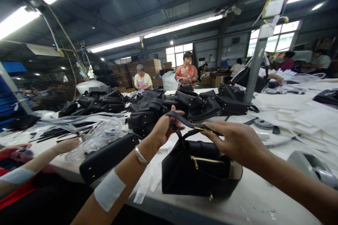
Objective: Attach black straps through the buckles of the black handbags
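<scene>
A black handbag (185, 179) with a gold zipper and a gold stud stands on the table in front of me, its top open. Above it, a black strap (182, 118) with a gold-coloured buckle (202, 128) is stretched between my hands. My left hand (165, 124) grips the strap's left part, thumb and fingers around it. On the other side, my right hand (229, 139) pinches the strap close to the buckle, fingers closed. Another black bag (108, 158) lies on its side left of my left forearm, metal feet showing.
Several black bags (148, 107) are heaped across the table (266, 190). Clear plastic wrap (100, 135) lies left; a grey tape dispenser (311, 168) stands right. A metal post (255, 70) rises beyond. A co-worker's hand (67, 145) is at far left; two people stand behind the bags.
</scene>
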The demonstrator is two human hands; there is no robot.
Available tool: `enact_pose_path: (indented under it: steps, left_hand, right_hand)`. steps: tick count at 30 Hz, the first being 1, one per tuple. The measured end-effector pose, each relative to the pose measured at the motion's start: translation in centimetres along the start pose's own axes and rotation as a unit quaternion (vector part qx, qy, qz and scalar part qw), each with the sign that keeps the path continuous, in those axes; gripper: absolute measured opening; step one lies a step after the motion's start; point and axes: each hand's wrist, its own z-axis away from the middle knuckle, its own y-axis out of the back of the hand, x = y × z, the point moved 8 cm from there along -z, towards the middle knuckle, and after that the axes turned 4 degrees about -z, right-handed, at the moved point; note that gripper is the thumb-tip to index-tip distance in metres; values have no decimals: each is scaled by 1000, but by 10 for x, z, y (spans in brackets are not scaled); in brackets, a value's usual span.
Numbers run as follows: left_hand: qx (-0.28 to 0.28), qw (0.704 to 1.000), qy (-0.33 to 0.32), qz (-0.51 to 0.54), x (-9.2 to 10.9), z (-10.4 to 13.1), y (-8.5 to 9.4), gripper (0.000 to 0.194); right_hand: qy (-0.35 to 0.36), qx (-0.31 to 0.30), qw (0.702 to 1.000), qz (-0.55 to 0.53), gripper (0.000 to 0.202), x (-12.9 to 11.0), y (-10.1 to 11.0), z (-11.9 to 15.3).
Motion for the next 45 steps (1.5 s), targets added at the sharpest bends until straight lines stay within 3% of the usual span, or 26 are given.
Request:
enact_pose_path:
  steps: [3,6,9,12,14,17,18,20,22,23,24,26,29,32,34,36,39,42,45]
  left_hand:
    - [14,975,114,190,-30,11,-13,62]
    - [82,964,76,241,-24,14,-7,58]
    - [108,964,47,239,-12,16,-2,56]
    - [110,969,38,217,-5,23,-5,54]
    - [95,981,25,169,2,30,-9,54]
    - [79,991,-106,-37,38,43,-8,51]
    - [73,972,-180,-136,57,50,-8,46]
    - [67,891,-309,-326,89,66,-9,33]
    - [75,815,-350,-456,104,75,-3,23]
    - [76,799,-336,-494,105,76,2,21]
    - [63,800,-304,-514,101,76,8,19]
    - [4,831,-221,-511,83,77,19,24]
    - [-60,876,-119,-464,51,90,35,45]
    - [-80,902,-54,-420,29,108,51,50]
    - [-116,910,-9,-397,15,118,53,55]
    - [-134,910,22,-391,3,125,51,60]
    - [-107,904,23,-414,-13,127,40,46]
    - [-81,887,11,-455,-30,123,20,36]
    - [-60,882,-4,-468,-41,117,0,42]
  right_hand:
    - [15,-14,1000,-3,26,-4,-1,-3]
    - [68,35,997,-23,26,-28,4,7]
    - [118,63,985,-112,24,-59,-4,27]
    - [30,-38,976,-212,27,-70,-47,35]
    - [-36,-111,960,-253,42,-73,-81,35]
    - [-63,-191,943,-266,51,-81,-122,32]
    - [-60,-205,941,-263,48,-83,-131,31]
    - [-49,-220,939,-260,38,-87,-142,34]
    - [-37,-230,935,-268,28,-91,-145,40]
    - [-31,-226,934,-273,24,-91,-143,43]
    - [-21,-218,935,-280,21,-92,-138,45]
    - [14,-181,940,-289,15,-93,-122,46]
    - [92,-62,959,-262,28,-91,-83,38]
    - [121,45,975,-184,18,-78,-55,26]
    - [113,16,982,-153,24,-67,-60,17]
    - [103,-71,980,-153,25,-59,-77,12]
    - [123,-182,959,-182,22,-55,-98,16]
    - [171,-217,941,-193,34,-59,-99,21]
    - [201,-204,940,-183,47,-61,-90,20]
